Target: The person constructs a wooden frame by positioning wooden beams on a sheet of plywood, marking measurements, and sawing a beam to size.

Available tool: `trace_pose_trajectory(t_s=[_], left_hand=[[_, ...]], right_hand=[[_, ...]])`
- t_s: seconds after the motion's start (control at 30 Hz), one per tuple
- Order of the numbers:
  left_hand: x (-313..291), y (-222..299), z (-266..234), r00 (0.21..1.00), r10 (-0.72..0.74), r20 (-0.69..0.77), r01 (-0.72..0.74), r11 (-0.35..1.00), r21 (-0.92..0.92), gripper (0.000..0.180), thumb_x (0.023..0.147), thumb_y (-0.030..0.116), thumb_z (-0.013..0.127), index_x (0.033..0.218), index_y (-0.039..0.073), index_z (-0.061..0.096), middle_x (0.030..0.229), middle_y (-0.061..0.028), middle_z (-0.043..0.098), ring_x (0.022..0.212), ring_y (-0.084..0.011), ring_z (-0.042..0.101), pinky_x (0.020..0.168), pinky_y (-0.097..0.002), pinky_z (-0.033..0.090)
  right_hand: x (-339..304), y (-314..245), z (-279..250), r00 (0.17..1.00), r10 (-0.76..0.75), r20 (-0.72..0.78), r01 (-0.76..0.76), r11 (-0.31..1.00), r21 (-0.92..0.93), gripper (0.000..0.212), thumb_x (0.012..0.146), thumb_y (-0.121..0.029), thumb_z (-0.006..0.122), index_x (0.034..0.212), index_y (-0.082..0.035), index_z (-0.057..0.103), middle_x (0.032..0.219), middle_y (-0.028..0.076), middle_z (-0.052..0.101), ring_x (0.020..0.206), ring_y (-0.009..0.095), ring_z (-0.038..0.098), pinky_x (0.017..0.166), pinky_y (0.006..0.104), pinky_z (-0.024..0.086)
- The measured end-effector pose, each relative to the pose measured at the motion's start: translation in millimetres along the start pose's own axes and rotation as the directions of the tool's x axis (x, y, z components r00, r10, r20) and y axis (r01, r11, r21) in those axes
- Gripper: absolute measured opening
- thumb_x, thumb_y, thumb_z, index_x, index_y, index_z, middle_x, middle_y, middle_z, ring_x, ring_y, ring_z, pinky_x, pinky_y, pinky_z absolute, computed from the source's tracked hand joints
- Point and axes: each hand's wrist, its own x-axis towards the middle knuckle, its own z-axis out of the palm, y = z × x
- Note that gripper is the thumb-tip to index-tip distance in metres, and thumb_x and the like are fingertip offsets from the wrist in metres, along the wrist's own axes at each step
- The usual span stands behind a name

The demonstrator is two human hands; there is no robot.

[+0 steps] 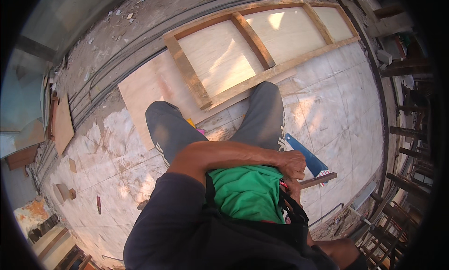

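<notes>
My left forearm crosses over my lap to the right side, and my left hand (292, 164) is closed at my right hip. What its fingers hold is hidden. Just below it, my right hand (294, 187) is mostly covered by the left hand and a black strap (291, 203). A thin brown wooden stick (319, 180) juts out to the right from beside both hands; I cannot tell whether either grips it. Beyond the hands, a handsaw (306, 154) with a blue blade lies on the tiles. Green cloth (248, 188) covers my lap.
Ahead of my knees, a wooden frame (269, 73) with crossbars rests on a plywood sheet (140, 87). A red tool (98, 205) lies on the tiled floor (346, 106) at left. Stacked wooden pieces (414, 132) line the right edge. Cables (135, 47) run behind the frame.
</notes>
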Motion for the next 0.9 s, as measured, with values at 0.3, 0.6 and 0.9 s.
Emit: trace_pose_trajectory(t_s=[0.3, 0.6, 0.9], left_hand=[[5, 25, -4, 0.952, -0.203, -0.228, 0.195, 0.979, -0.056, 0.047, 0.087, 0.032, 0.054, 0.054, 0.000, 0.062, 0.054, -0.0228, 0.054, 0.055, -0.0411, 0.054, 0.057, -0.0483, 0.043], [24, 52, -34, 0.987, -0.097, 0.127, 0.122, 0.969, -0.213, 0.064, 0.094, 0.046, 0.054, 0.051, -0.001, 0.057, 0.049, -0.0224, 0.047, 0.049, -0.0407, 0.048, 0.050, -0.0476, 0.039], [-5, 111, -27, 0.932, 0.348, 0.106, -0.349, 0.937, -0.003, 0.054, 0.089, 0.044, 0.066, 0.050, 0.007, 0.060, 0.053, -0.0075, 0.054, 0.058, -0.0271, 0.055, 0.058, -0.0404, 0.045]], right_hand=[[-40, -25, -4, 0.989, 0.149, 0.006, -0.149, 0.988, 0.023, 0.021, 0.088, -0.002, 0.060, 0.106, 0.006, 0.066, 0.108, 0.020, 0.063, 0.099, 0.031, 0.066, 0.088, 0.0343, 0.051], [-67, -69, -24, 0.961, 0.275, 0.025, -0.275, 0.961, -0.012, 0.021, 0.088, -0.003, 0.060, 0.106, 0.006, 0.066, 0.107, 0.020, 0.064, 0.098, 0.031, 0.066, 0.087, 0.0344, 0.051], [-94, -113, 8, 0.929, 0.351, 0.116, -0.356, 0.934, 0.022, 0.021, 0.088, -0.003, 0.059, 0.106, 0.006, 0.066, 0.106, 0.020, 0.065, 0.097, 0.031, 0.067, 0.087, 0.0345, 0.051]])
